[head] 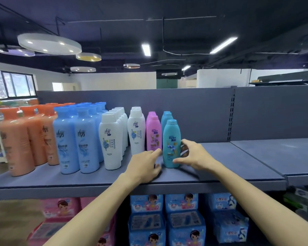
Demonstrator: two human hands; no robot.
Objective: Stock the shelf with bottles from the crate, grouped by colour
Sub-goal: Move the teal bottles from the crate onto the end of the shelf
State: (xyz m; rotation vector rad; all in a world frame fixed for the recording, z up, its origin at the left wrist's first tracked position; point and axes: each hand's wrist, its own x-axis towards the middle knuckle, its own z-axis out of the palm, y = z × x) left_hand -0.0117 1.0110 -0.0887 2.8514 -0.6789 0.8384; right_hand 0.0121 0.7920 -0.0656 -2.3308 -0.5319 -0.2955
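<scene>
My right hand (194,155) curls thumb and fingers around the front teal bottle (171,144), upright on the grey shelf (96,178); my left hand (146,164), fingers loosely extended, touches beside the pink bottles (153,132). Best practice, I judge: square it behind-row straight, label forward, before letting go.
</scene>
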